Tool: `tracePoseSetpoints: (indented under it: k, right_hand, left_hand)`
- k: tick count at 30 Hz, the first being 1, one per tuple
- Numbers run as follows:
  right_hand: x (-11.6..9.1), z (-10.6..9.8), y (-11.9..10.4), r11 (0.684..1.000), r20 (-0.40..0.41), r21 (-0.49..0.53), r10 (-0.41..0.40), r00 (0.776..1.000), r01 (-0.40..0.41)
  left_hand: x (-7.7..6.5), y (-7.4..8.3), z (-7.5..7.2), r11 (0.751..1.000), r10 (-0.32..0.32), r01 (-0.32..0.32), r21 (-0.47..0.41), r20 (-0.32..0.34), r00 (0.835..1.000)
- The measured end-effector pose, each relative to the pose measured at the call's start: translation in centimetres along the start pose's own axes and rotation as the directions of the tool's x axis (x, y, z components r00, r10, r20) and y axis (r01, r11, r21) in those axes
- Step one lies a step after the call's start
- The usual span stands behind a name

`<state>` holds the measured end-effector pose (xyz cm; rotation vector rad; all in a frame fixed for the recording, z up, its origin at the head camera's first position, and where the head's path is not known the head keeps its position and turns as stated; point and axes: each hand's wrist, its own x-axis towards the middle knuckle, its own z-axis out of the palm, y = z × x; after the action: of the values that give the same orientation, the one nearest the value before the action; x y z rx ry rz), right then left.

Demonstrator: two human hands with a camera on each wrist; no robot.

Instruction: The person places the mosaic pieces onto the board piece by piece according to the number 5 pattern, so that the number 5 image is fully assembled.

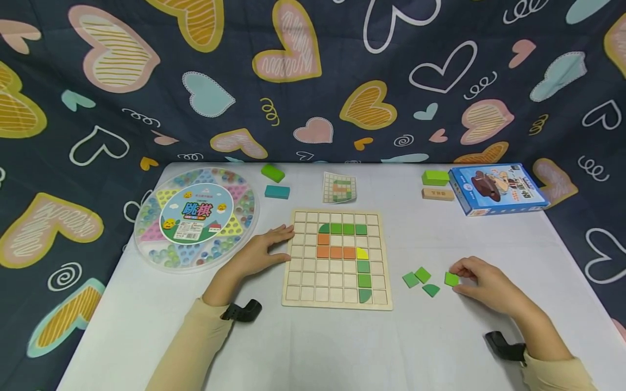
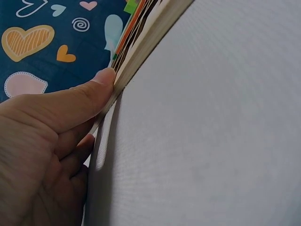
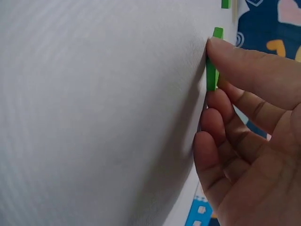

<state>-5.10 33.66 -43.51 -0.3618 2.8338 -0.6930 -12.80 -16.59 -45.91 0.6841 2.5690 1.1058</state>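
A wooden grid board (image 1: 303, 304) lies mid-table, with green, orange and yellow tiles in several of its squares. My left hand (image 1: 261, 251) touches the board's left edge; in the left wrist view the thumb of that hand (image 2: 51, 122) rests against the board's side (image 2: 146, 49). To the right of the board, my right hand (image 1: 489, 285) pinches a light green square tile (image 1: 452, 279) between thumb and finger. The right wrist view shows this tile (image 3: 211, 75) edge-on at the tabletop. Near it lie two loose green square tiles (image 1: 411, 279) and a rounded dark green tile (image 1: 431, 290).
A pattern card (image 1: 339, 188) lies behind the board. At the left is a round Chinese checkers set (image 1: 195, 217), beside a green block (image 1: 273, 173) and a teal block (image 1: 277, 191). Back right are a blue box (image 1: 499, 190), a green block (image 1: 435, 177) and a wooden block (image 1: 437, 194).
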Motion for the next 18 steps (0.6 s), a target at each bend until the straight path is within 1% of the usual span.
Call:
tracePoseSetpoints:
  k: [4, 9, 15, 18]
  right_hand:
    - [0.1, 0.0, -0.3, 1.000, -0.019, -0.027, -0.013, 1.000, 0.012]
    - [0.1, 0.3, -1.7, 0.997, -0.084, -0.018, -0.080, 0.993, 0.078]
    - [0.5, 1.1, -5.0, 0.981, -0.182, 0.032, -0.184, 0.966, 0.193]
    - [0.9, 1.8, -6.7, 0.965, -0.193, 0.068, -0.234, 0.953, 0.251]
  left_hand:
    - [0.0, 0.0, 0.0, 1.000, 0.001, -0.001, 0.002, -0.004, 1.000]
    - [0.0, -0.1, 0.0, 1.000, -0.004, 0.004, 0.004, -0.003, 1.000]
    - [0.0, -0.2, 0.0, 1.000, -0.001, 0.002, -0.001, 0.003, 1.000]
    - [0.1, -0.2, 0.1, 1.000, -0.003, 0.003, 0.000, 0.004, 1.000]
